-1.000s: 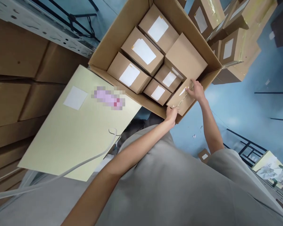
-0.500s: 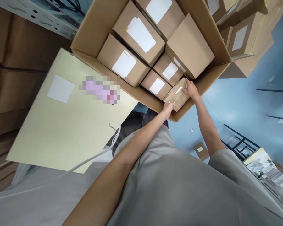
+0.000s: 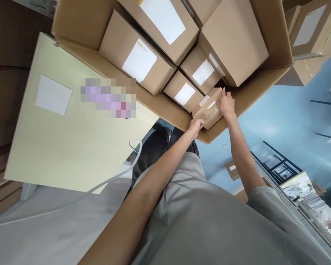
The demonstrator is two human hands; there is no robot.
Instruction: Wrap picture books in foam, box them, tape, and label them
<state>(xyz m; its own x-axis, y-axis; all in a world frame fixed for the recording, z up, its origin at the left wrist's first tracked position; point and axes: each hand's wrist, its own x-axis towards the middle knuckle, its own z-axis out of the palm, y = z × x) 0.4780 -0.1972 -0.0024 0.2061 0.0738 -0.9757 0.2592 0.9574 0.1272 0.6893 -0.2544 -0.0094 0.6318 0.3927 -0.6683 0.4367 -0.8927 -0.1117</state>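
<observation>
A small cardboard box with clear tape and a white label sits tilted in the near corner of a large open carton. My right hand grips its right edge, fingers bent over the top. At its near left corner, my left hand is closed with the fingertips on the box, close to the carton's rim. Beside it in the carton are two labelled small boxes and a taller plain box. Larger labelled boxes fill the left part.
A pale yellow board lies to the left, bearing a white paper and a blurred-out item. A white cable crosses its edge. Stacked cartons stand far left, others at upper right. A small carton rests on the blue floor.
My view has come nearer to the carton. The small box sits slightly lower in the corner, and my right hand has shifted along its edge. Both hands stay on it.
</observation>
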